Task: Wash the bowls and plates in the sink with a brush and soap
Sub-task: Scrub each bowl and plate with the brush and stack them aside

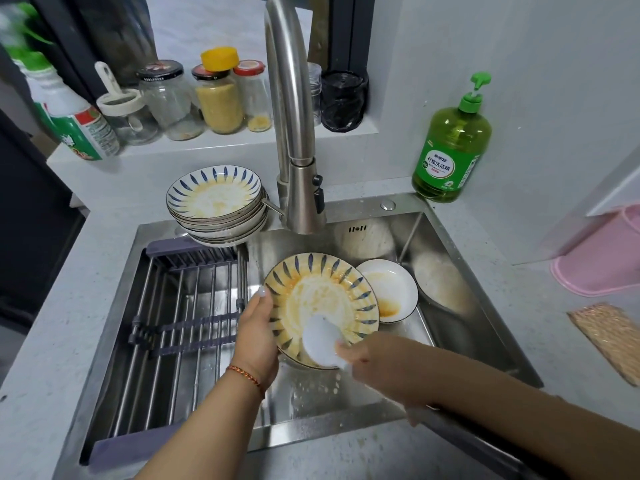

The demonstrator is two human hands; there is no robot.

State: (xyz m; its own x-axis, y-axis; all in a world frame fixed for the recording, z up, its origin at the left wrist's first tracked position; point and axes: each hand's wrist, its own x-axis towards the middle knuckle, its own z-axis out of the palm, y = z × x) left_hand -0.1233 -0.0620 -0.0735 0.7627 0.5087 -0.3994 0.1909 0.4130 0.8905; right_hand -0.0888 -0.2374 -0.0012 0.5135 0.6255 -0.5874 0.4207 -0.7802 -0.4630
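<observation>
- The left hand (258,327) grips the left rim of the patterned plate (322,299), thumb on top, and holds it tilted over the sink (460,344).
- The right hand (367,358) is curled round the white brush (320,337), and the brush head presses on the near part of the plate.
- The plate looks hard, heavy for one hand, and easy to break. It is wet and smeared with yellow sauce, so it is likely slippery. The rim is the best place to hold, with fingers under and thumb over.
- Just past the right hand a small white bowl (391,292) lies in the sink, touching the plate or almost. A bump there could chip both.
- Beyond the left hand a stack of dirty plates (218,206) sits at the sink's back edge and sticks out over it a bit. It could tip if knocked.
- The tap (294,140) hangs above the plate, so lifting high is risky.
- Left of the left hand is a drying rack (187,299) with open room to put things.
- The soap bottle (452,143) stands on the tabletop (554,341), far beyond the right hand.
</observation>
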